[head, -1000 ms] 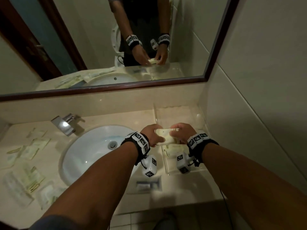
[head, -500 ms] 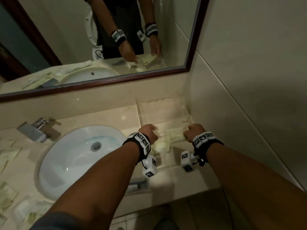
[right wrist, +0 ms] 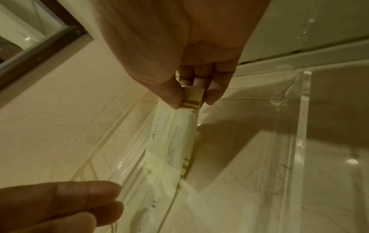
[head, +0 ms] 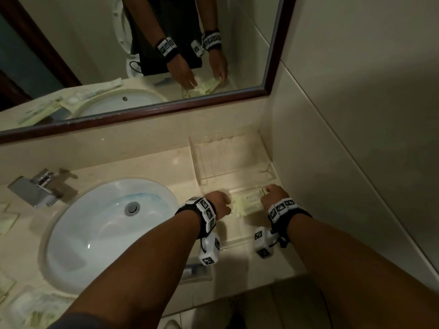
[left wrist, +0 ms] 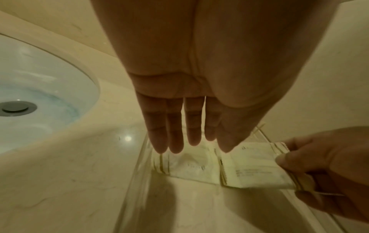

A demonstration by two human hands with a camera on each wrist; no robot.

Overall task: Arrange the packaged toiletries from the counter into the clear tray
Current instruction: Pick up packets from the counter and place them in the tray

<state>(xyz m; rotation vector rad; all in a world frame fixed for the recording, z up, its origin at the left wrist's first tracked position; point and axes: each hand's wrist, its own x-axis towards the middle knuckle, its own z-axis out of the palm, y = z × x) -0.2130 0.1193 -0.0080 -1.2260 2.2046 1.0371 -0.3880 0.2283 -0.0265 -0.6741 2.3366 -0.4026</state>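
Two pale packets are now lying low inside the clear tray on the table, where a second ago both hands were holding them up above it; placement is nearly done. Left hand is hovering with fingers straight and spread, gripping nothing. Right hand is pinching one packet's striped end. Packets are looking thin, flat and crinkly, the tray walls hard and glossy.
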